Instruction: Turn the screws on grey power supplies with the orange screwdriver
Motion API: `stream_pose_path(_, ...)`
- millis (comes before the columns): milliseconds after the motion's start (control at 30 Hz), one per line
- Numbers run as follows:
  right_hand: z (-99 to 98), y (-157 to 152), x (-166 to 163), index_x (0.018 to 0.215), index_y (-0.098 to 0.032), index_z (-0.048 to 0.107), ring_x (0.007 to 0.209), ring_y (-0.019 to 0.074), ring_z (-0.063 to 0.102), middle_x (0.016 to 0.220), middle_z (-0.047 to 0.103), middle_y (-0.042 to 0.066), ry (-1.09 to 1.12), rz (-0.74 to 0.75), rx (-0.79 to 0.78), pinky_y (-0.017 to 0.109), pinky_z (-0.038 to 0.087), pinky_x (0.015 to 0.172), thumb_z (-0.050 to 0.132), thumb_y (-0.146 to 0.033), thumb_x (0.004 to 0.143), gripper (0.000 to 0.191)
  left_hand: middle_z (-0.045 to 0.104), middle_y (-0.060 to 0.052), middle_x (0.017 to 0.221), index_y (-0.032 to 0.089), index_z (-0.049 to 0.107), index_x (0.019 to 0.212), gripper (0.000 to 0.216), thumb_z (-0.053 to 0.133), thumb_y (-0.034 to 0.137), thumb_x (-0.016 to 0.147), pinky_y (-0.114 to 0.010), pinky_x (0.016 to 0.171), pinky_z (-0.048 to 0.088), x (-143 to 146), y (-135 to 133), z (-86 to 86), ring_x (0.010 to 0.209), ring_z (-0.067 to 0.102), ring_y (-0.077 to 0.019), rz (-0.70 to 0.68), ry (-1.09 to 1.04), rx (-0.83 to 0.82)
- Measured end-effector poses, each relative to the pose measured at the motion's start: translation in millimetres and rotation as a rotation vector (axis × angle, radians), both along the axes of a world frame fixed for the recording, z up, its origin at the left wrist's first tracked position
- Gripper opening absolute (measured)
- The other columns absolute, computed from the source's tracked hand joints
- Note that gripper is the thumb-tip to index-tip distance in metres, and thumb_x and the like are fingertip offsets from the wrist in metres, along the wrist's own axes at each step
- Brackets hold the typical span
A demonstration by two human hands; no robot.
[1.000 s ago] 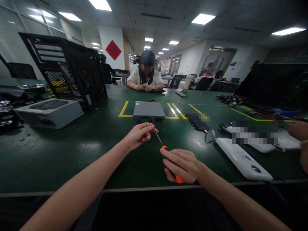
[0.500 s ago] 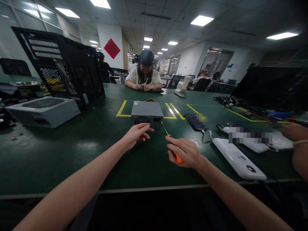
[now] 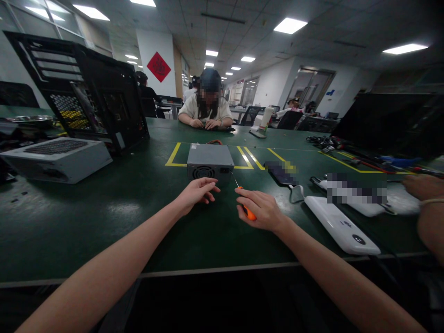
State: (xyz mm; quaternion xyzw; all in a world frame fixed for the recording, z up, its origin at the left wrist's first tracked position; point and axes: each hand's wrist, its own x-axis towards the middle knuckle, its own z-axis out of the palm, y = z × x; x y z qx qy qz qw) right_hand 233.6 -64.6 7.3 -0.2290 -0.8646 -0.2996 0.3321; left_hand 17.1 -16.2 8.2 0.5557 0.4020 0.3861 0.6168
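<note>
A grey computer power supply (image 3: 211, 156) sits on the green table, its fan grille and power socket facing me. My left hand (image 3: 197, 193) is just in front of the fan side, fingers loosely apart, with nothing in it. Whether its fingertips touch the case I cannot tell. In my right hand (image 3: 262, 209) is a screwdriver (image 3: 249, 213) with an orange handle. Its thin shaft points up and away toward the lower right corner of the power supply, by the socket; contact at the tip is too small to make out.
A second power supply (image 3: 58, 159) and a black computer case (image 3: 104, 97) stand on the left. To the right lie a phone (image 3: 280, 174) and a white power bank (image 3: 340, 224). Another person's hand (image 3: 421, 187) reaches in at far right; a person (image 3: 206, 104) sits opposite.
My right hand has moved slightly up and left with the screwdriver, closer to the power supply. My left hand stays in nearly the same place. The whole view has shifted a little.
</note>
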Motion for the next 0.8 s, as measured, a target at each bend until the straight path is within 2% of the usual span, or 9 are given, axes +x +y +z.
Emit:
stream_pose_path(367,-3.7,4.3,-0.8,0.087,-0.015,0.058,0.078,0.0172,0.067,0.099,0.068,0.011,-0.013,-0.04,-0.026,0.027,0.054,0.064,0.052,-0.018,0.08,0.01,0.064,-0.008,0.092,0.012,0.053,0.111,0.028,0.052,0.022,0.086,-0.015,0.044,0.039,0.6,-1.5,2.0,0.052,0.055,-0.0052,0.001,0.008,0.011)
stream_pose_path(500,-5.0,5.0,-1.2,0.092,-0.016,0.055,0.079,0.0177,0.066,0.101,0.067,0.011,0.021,-0.041,-0.073,0.029,0.054,0.066,0.053,-0.018,0.079,0.014,0.064,-0.007,0.092,0.013,0.053,0.11,0.028,0.053,0.026,0.085,-0.016,0.044,0.04,-0.8,3.2,-4.3,0.054,0.056,-0.0067,0.01,0.051,0.093)
stream_pose_path(567,-4.7,4.2,-1.6,0.095,-0.016,0.052,0.081,0.0182,0.066,0.104,0.067,0.012,0.069,-0.045,-0.119,0.03,0.054,0.069,0.053,-0.018,0.078,0.017,0.064,-0.006,0.089,0.016,0.055,0.107,0.027,0.055,0.028,0.083,-0.018,0.046,0.041,-2.0,4.6,-7.1,0.057,0.057,-0.0092,0.058,0.126,0.235)
stream_pose_path(633,-3.6,2.6,-2.3,0.095,-0.017,0.05,0.084,0.0188,0.065,0.105,0.066,0.011,0.115,-0.06,-0.176,0.032,0.053,0.073,0.053,-0.018,0.078,0.017,0.064,-0.005,0.088,0.018,0.059,0.103,0.024,0.055,0.028,0.082,-0.021,0.053,0.045,-2.8,4.4,-7.6,0.066,0.059,-0.0125,0.144,0.249,0.468)
stream_pose_path(700,-2.4,1.2,-3.4,0.091,-0.018,0.049,0.087,0.0194,0.063,0.106,0.064,0.011,0.141,-0.084,-0.226,0.033,0.052,0.074,0.053,-0.022,0.078,0.014,0.063,-0.005,0.094,0.02,0.061,0.102,0.021,0.052,0.027,0.084,-0.027,0.069,0.048,-2.3,3.4,-5.3,0.078,0.059,-0.0159,0.235,0.409,0.742)
stream_pose_path(800,-2.8,0.5,-6.1,0.089,-0.019,0.048,0.085,0.0187,0.061,0.1,0.06,0.011,0.192,-0.109,-0.247,0.03,0.051,0.068,0.053,-0.028,0.08,0.014,0.059,-0.008,0.106,0.019,0.061,0.105,0.025,0.043,0.023,0.088,-0.036,0.092,0.042,0.4,3.7,-0.3,0.101,0.053,-0.0209,0.331,0.651,1.088)
